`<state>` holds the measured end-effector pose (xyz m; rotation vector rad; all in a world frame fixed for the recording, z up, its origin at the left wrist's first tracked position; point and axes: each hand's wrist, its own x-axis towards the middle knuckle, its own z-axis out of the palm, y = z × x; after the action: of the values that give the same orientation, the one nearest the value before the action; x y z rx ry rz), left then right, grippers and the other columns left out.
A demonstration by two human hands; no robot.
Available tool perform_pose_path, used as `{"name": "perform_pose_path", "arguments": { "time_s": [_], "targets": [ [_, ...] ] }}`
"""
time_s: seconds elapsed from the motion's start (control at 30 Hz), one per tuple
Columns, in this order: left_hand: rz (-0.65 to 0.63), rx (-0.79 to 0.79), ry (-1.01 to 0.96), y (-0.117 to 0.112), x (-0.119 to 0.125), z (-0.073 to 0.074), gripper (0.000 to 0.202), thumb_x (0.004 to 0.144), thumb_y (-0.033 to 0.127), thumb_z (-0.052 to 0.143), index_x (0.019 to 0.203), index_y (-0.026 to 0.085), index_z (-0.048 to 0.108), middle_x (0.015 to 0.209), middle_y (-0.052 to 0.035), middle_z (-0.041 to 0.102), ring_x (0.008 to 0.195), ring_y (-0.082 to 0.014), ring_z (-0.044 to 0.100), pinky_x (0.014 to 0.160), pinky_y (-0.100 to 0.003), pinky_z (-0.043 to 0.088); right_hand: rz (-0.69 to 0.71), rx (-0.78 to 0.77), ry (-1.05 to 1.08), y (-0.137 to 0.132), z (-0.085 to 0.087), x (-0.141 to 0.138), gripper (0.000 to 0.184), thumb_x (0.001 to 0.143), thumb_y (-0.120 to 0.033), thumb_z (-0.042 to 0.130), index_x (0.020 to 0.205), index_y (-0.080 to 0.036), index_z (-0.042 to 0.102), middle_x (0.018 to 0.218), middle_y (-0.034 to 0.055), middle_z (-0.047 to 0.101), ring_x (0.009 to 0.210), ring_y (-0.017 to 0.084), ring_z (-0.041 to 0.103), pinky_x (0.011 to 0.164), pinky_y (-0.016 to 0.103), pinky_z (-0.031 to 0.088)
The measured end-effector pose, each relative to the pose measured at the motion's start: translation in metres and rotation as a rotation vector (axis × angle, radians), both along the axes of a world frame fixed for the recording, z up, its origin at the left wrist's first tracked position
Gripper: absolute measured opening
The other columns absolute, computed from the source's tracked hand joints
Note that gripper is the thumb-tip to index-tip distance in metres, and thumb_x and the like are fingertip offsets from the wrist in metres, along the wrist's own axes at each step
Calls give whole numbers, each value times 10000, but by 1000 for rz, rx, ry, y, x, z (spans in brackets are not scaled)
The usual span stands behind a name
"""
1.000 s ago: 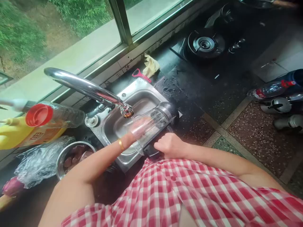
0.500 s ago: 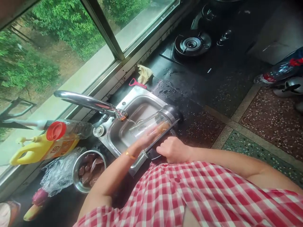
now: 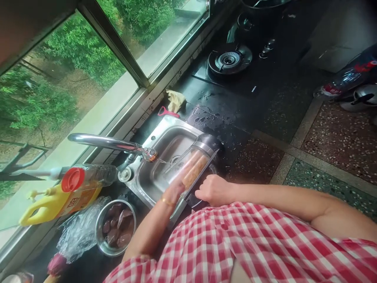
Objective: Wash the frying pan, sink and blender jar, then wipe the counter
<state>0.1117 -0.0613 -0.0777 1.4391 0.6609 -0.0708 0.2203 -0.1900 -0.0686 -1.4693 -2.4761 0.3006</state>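
Observation:
A clear blender jar with a dark base lies tilted over the steel sink, its mouth toward the tap. A thin stream of water runs from the spout into it. My left hand is pushed inside the jar, fingers visible through the clear wall. A gold bangle sits on that wrist. My right hand grips the jar's dark handle at the sink's front edge.
A steel bowl of brown pieces, crumpled plastic and an oil bottle with a red cap stand left of the sink. A red peeler and cloth lie behind it. A gas stove sits further right. Bottles and kettles stand on the floor.
My left hand has gone deeper into the jar. The view has shifted, so sink and stove sit further left and lower. My right hand keeps its hold on the handle.

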Motion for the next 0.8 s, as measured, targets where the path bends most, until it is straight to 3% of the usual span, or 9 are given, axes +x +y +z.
{"name": "perform_pose_path", "arguments": {
  "time_s": [0.13, 0.2, 0.3, 0.4, 0.5, 0.57, 0.7, 0.8],
  "targets": [
    [156, -319, -50, 8, 1, -12, 504, 919, 344, 413, 1416, 263, 424, 1376, -2, 552, 1216, -186, 563, 1049, -327, 484, -24, -30, 10, 3, 7, 3, 55, 739, -173, 537, 780, -170, 574, 623, 38, 654, 558, 160, 572, 537, 274, 224],
    [200, -365, -11, 11, 15, -19, 453, 914, 319, 425, 1354, 245, 502, 1327, -13, 593, 1185, -184, 586, 1043, -320, 487, -39, -40, 11, 5, 8, 4, 56, 737, -194, 553, 781, -170, 576, 626, 39, 656, 561, 158, 566, 539, 280, 223],
    [190, -283, 45, 11, 32, -24, 438, 948, 304, 343, 1332, 211, 532, 1278, -50, 624, 1165, -195, 600, 1042, -353, 483, -62, -38, 2, 4, 5, 5, 58, 729, -198, 559, 776, -170, 577, 626, 36, 655, 557, 154, 558, 541, 282, 218],
    [104, -152, 11, 11, 22, -22, 452, 945, 239, 326, 1353, 206, 518, 1264, -63, 632, 1125, -176, 621, 996, -348, 504, -43, -6, -14, -1, -1, 6, 53, 728, -162, 531, 754, -173, 577, 604, 32, 641, 531, 150, 543, 531, 282, 200],
    [20, -5, -9, 16, -3, -17, 450, 907, 195, 307, 1219, 119, 622, 1125, -75, 689, 985, -103, 650, 875, -197, 513, 1, 39, -2, -2, -4, 7, 89, 748, -139, 497, 747, -179, 576, 590, 31, 625, 520, 146, 528, 524, 282, 186],
    [33, 21, 20, 20, -10, -16, 481, 919, 217, 241, 1117, 98, 663, 1037, -76, 703, 933, -87, 651, 750, -156, 528, 8, 51, 5, 0, -4, 7, 99, 751, -134, 493, 755, -183, 579, 596, 33, 625, 527, 147, 525, 526, 282, 187],
    [240, -163, 116, 16, 14, -24, 477, 983, 259, 213, 1223, 158, 612, 1127, -74, 690, 1124, -179, 616, 963, -300, 507, 10, 63, 6, 5, -2, 6, 104, 755, -132, 488, 761, -183, 578, 589, 29, 628, 513, 141, 507, 524, 284, 182],
    [308, -279, 16, 7, 30, -30, 441, 972, 357, 321, 1274, 172, 583, 1225, -79, 650, 1212, -255, 557, 1031, -381, 464, 9, 73, 6, 5, -3, 5, 105, 755, -133, 487, 774, -178, 580, 576, 22, 621, 503, 137, 501, 519, 285, 171]
  ]
}}
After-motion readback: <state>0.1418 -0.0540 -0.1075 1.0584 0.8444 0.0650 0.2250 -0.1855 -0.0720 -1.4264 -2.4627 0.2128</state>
